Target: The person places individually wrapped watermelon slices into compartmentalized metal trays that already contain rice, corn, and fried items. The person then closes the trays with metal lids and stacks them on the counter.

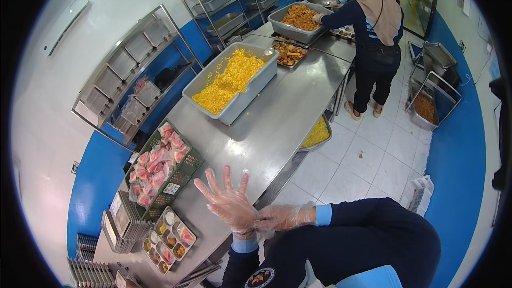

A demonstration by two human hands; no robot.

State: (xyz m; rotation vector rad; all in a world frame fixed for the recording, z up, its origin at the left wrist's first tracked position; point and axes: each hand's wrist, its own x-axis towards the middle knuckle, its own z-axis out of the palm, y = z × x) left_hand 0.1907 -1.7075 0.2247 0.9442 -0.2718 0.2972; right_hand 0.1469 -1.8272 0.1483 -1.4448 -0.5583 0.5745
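My left hand [229, 202], in a clear plastic glove, is raised over the table's near edge with its fingers spread and nothing in it. From the right, my right hand [285, 217], also gloved, has its fingers closed at the left wrist, on the cuff of the left glove [245, 231]. Just left of my hands, two compartment food trays [178, 246] hold small portions and wrapped watermelon slices. Behind them stands a green crate [188, 166] full of bagged watermelon slices [154, 173].
The steel table [234, 149] carries a grey tub [250, 93] of yellow food, a tray of browned pieces [289, 53] and another tub [298, 34]. A co-worker [376, 32] stands at the far end. Stacked tray lids [128, 221] and a rack [133, 69] line the left.
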